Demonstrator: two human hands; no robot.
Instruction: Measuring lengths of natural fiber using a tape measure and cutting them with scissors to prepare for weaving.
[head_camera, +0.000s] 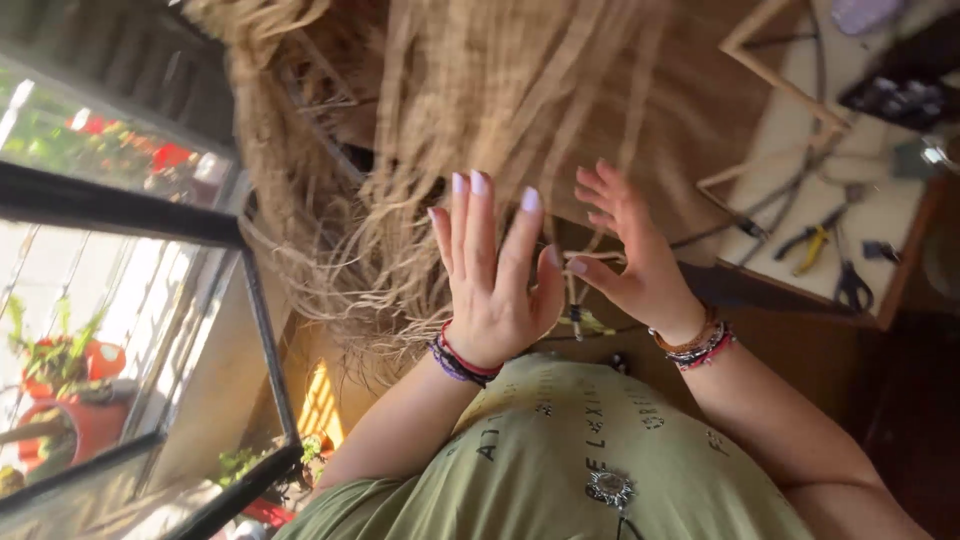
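Note:
A thick mass of tan cords and frayed fringe (420, 130) hangs in front of me. My left hand (490, 275) is raised before it with its back toward me, fingers straight and slightly apart, holding nothing. My right hand (635, 255) is up beside it, palm facing left and fingers spread. A thin cord with a dark knot (575, 310) runs down between the two hands, close to my right thumb; whether the thumb touches it is unclear. Both wrists wear beaded bracelets. My green printed shirt (590, 450) fills the bottom of the view.
At the right stands a pale table (880, 220) with yellow-handled pliers (815, 245), scissors (850, 285), cables and a wooden frame (770, 70). At the left is a dark-framed window (130, 210) with red flower pots (75, 400) and plants outside.

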